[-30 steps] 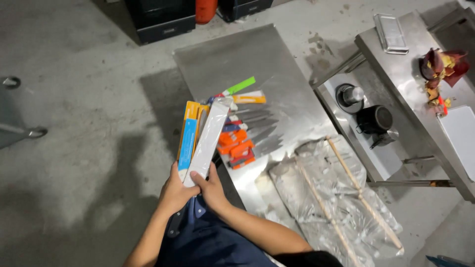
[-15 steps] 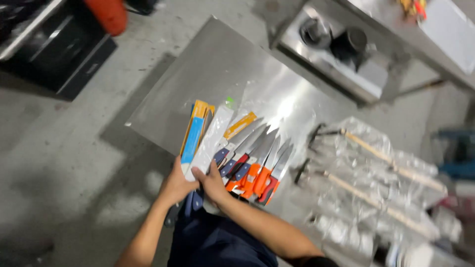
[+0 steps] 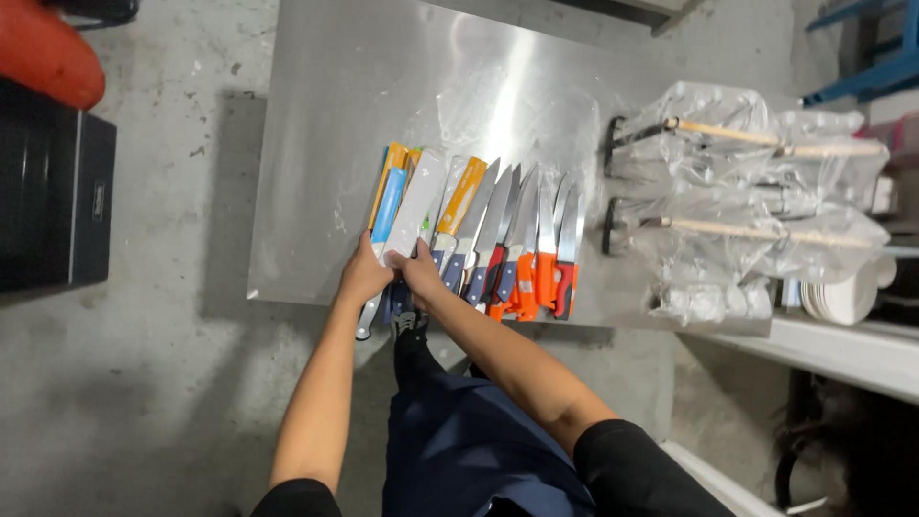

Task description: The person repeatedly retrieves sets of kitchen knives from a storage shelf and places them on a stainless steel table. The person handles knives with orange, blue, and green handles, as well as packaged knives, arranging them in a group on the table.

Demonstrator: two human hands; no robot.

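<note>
**Hands on the packaged knives at the worktop's near edge**

At the near edge of the steel worktop (image 3: 335, 115), I see both hands closed around the handle ends of a few packaged knives. The left hand (image 3: 364, 278) grips the bottom of a flat pack with an orange and blue card sleeve (image 3: 388, 196); the right hand (image 3: 419, 273) pinches the base of a pale grey-white sleeve (image 3: 418, 206) lying against it. Both packs are long, thin and rectangular, resting flat on the metal with their ends reaching over the edge.

Just to the right lies a fanned row of bare knives (image 3: 522, 239), touching and overlapping: tapered shiny blades, with smooth handles in dark blue, red and orange.

The worktop is brushed sheet metal, scuffed, with a bright glare patch. Further right, well apart from the hands, crinkled clear plastic bags (image 3: 756, 191) wrap long wooden-handled tools. Beyond them sits a stack of white plates (image 3: 847, 297). The floor is rough grey concrete (image 3: 163, 383).
</note>
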